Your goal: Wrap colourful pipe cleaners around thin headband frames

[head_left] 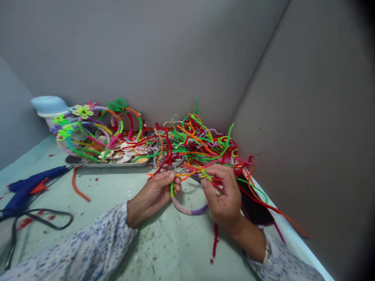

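A hoop-shaped headband [183, 209] wrapped in green, pink and purple fuzzy pipe cleaner hangs between my hands above the table. My left hand [156, 192] pinches its green end between thumb and fingers. From that pinch a yellow-orange pipe cleaner [187, 175] stretches right toward my right hand [224, 195]. The thumb and index finger of my right hand close around a yellow-green bit at the strand's far end. My right palm and fingers hide the right side of the hoop.
Behind my hands lies a tangled heap of colourful pipe cleaners [202, 140] with coiled silver wire [170, 158]. Finished flower headbands [83, 112] stand on a metal tray [117, 165] of shells. A blue glue gun [38, 181] with its cord, and a lidded container [49, 107], are left. Grey walls enclose the back and right.
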{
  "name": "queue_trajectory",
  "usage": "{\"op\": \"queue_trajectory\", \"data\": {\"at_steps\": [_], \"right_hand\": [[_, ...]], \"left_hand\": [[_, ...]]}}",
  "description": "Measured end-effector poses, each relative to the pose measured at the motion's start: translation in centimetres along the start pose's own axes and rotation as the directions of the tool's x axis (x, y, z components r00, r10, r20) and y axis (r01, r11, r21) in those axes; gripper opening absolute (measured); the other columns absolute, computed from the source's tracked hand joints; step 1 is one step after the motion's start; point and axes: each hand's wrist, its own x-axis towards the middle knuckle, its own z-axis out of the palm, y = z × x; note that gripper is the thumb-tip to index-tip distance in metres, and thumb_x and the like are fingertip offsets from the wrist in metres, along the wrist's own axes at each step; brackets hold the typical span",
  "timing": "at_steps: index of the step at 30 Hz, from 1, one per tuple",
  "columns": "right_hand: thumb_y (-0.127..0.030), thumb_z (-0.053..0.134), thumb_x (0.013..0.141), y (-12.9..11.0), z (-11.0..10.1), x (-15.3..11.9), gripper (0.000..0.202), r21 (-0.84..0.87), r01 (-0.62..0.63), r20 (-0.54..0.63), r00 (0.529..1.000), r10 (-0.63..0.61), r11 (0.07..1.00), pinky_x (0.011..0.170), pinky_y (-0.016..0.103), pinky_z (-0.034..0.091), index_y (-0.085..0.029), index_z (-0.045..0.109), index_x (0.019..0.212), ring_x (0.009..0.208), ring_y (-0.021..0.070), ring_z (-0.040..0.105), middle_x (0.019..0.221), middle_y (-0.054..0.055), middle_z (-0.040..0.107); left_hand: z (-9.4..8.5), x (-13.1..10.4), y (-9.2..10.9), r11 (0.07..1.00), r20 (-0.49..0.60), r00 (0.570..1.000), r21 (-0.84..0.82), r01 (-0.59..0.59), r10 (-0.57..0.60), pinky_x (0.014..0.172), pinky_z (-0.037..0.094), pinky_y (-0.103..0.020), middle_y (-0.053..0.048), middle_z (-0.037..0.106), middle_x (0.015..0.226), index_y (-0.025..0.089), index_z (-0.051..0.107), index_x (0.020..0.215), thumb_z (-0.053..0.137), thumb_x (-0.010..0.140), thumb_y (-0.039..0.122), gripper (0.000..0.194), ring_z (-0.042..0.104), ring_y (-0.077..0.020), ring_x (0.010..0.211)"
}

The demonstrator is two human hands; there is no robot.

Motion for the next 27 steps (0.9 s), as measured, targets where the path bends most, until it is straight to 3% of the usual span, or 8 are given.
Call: {"op": "queue_trajectory", "data": {"at_steps": [4,6,9,11,13,17,23,27], "right_hand": [[-0.019,0.057,0.078,-0.4,0.0,-1.3,0.008,0.097,0.166,0.249,0.951,-0.185,0.981,0.069,0.035,0.047,-0.024,0.059,0.085,0.077,0.0206,0.059,0.079,0.005,0.062],[-0.022,0.054,0.081,-0.5,0.3,-1.7,0.007,0.158,0.219,0.455,0.849,-0.268,0.963,0.064,0.031,0.046,-0.023,0.061,0.080,0.070,0.0182,0.059,0.074,0.004,0.064],[-0.028,0.048,0.086,-0.6,1.0,-2.2,0.020,0.179,0.243,0.697,0.653,-0.297,0.953,0.064,0.028,0.045,-0.021,0.065,0.077,0.066,0.0159,0.059,0.069,0.004,0.065],[-0.030,0.046,0.087,-0.6,1.5,-2.4,0.024,0.140,0.238,0.747,0.612,-0.261,0.961,0.064,0.028,0.045,-0.021,0.066,0.078,0.065,0.0159,0.059,0.069,0.004,0.065],[-0.028,0.045,0.088,-0.5,1.8,-2.5,0.023,0.076,0.191,0.733,0.655,-0.185,0.979,0.066,0.028,0.046,-0.020,0.066,0.085,0.071,0.0168,0.061,0.075,0.005,0.067],[-0.024,0.047,0.087,-0.2,2.1,-2.3,0.024,-0.033,0.129,0.605,0.792,-0.083,0.991,0.085,0.037,0.044,-0.019,0.063,0.103,0.096,0.0225,0.059,0.100,0.009,0.066],[-0.027,0.055,0.082,0.7,2.3,-2.0,0.041,-0.091,0.095,0.484,0.874,-0.039,0.991,0.097,0.051,0.036,-0.017,0.052,0.122,0.113,0.0299,0.048,0.120,0.015,0.057],[-0.031,0.062,0.078,1.6,2.5,-1.9,0.056,0.056,-0.182,0.370,0.917,0.149,0.982,0.098,0.049,0.037,-0.022,0.044,0.129,0.117,0.0286,0.046,0.130,0.013,0.050]], "left_hand": [[0.2,0.2,0.0,0.998,-0.035,0.998,-0.037,-0.052,0.050,0.065,0.048,-0.020,-0.005,0.061,0.073,0.009,0.061,0.075,0.057,0.081,0.011,0.008,0.057,-0.0103,0.066],[0.2,0.3,0.1,0.994,-0.063,0.994,-0.059,-0.096,0.092,0.066,0.049,-0.021,-0.005,0.061,0.073,0.009,0.062,0.074,0.055,0.082,0.009,0.010,0.058,-0.0104,0.067],[0.5,0.5,0.4,0.984,-0.121,0.984,-0.107,-0.140,0.127,0.069,0.051,-0.021,-0.005,0.062,0.076,0.010,0.061,0.074,0.051,0.083,0.005,0.015,0.059,-0.0099,0.069],[0.8,0.5,0.6,0.978,-0.153,0.981,-0.148,-0.145,0.122,0.071,0.051,-0.020,-0.006,0.063,0.078,0.010,0.061,0.076,0.048,0.084,0.003,0.017,0.061,-0.0099,0.071],[1.2,0.4,0.9,0.974,-0.162,0.982,-0.189,-0.128,0.097,0.072,0.052,-0.021,-0.007,0.063,0.080,0.010,0.060,0.078,0.046,0.086,0.004,0.018,0.062,-0.0103,0.073],[1.4,0.3,1.3,0.969,-0.173,0.980,-0.203,-0.137,0.102,0.077,0.052,-0.024,-0.008,0.065,0.087,0.011,0.059,0.081,0.043,0.088,0.007,0.018,0.064,-0.0132,0.082],[1.4,0.3,1.1,0.978,-0.131,0.974,-0.069,-0.196,0.186,0.084,0.050,-0.027,-0.008,0.066,0.096,0.014,0.061,0.086,0.050,0.087,0.012,0.010,0.062,-0.0158,0.095],[1.7,-0.1,0.3,0.975,-0.129,0.969,0.092,-0.201,0.212,0.077,0.047,-0.023,-0.004,0.065,0.089,0.016,0.062,0.089,0.062,0.081,0.020,0.009,0.061,-0.0133,0.086]]}}
